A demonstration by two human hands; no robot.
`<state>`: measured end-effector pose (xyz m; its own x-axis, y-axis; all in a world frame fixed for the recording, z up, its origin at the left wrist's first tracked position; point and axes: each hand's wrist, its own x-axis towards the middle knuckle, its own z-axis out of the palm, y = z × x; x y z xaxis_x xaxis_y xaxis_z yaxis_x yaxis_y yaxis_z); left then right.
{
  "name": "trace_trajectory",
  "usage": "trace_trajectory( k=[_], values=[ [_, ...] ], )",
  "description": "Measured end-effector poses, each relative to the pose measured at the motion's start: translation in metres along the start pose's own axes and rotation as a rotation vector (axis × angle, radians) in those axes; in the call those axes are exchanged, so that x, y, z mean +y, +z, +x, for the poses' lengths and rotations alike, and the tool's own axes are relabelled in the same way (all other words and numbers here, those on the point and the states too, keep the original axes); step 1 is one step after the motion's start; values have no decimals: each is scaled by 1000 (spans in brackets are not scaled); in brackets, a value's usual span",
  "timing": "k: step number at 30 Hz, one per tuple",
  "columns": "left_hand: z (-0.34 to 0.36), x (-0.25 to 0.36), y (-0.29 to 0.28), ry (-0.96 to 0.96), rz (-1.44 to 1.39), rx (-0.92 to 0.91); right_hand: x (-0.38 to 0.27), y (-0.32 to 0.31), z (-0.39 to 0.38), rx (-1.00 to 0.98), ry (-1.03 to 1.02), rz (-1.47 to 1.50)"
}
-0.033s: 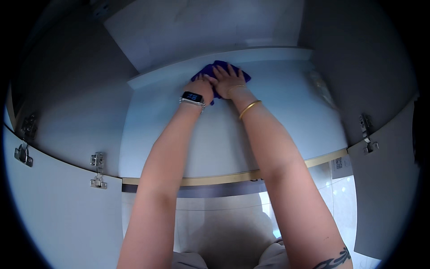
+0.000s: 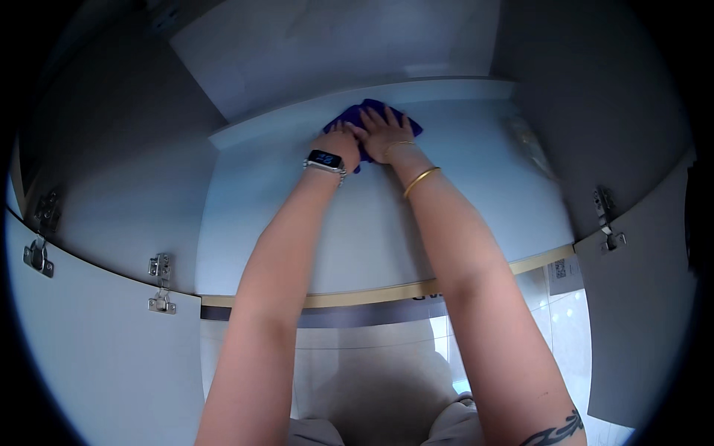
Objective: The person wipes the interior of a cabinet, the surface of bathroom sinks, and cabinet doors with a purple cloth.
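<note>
A purple cloth [image 2: 405,126] lies bunched on the pale cabinet shelf [image 2: 364,230], close to its raised back strip. My right hand [image 2: 385,140] presses flat on the cloth with its fingers stretched and spread. Beside it, my left hand [image 2: 341,146] is curled over the cloth's near left part, its fingers bent and close together. The two hands touch or nearly touch at the thumbs. Some of the cloth is hidden under both palms. On my left wrist is a smartwatch [image 2: 324,159]; a gold bangle [image 2: 422,181] circles my right forearm.
Grey side walls enclose the shelf, and a light strip [image 2: 446,89] runs along its back. Open doors stand at left [image 2: 89,334] and right [image 2: 639,320], with metal hinges [image 2: 161,282]. A clear, crumpled-looking item [image 2: 529,145] rests by the right wall. Tiled floor shows below the front edge.
Both hands and the purple cloth have shifted slightly to the right along the back of the shelf. Their hold on the cloth looks the same.
</note>
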<state>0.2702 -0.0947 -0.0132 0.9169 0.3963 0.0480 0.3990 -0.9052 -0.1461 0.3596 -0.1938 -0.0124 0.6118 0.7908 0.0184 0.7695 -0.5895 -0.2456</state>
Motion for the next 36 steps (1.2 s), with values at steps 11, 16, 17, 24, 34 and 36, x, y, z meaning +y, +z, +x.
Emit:
trace_trajectory(
  k=[11,16,17,24,34,36],
  values=[
    [-5,141,-18,283,-42,73,115,-33,-108,39,236,-126],
    [-64,182,-30,349,-98,184,135,-25,-173,122,223,-209],
    [-75,180,-23,362,-104,238,128,-23,-186,147,201,-208],
    [-172,152,-28,444,-220,258,77,-9,-262,253,56,-139],
    [-242,96,-36,322,-84,204,5,12,-271,342,-171,-83],
    [-242,94,-41,346,-70,204,6,13,-271,358,-177,-60]
  ],
)
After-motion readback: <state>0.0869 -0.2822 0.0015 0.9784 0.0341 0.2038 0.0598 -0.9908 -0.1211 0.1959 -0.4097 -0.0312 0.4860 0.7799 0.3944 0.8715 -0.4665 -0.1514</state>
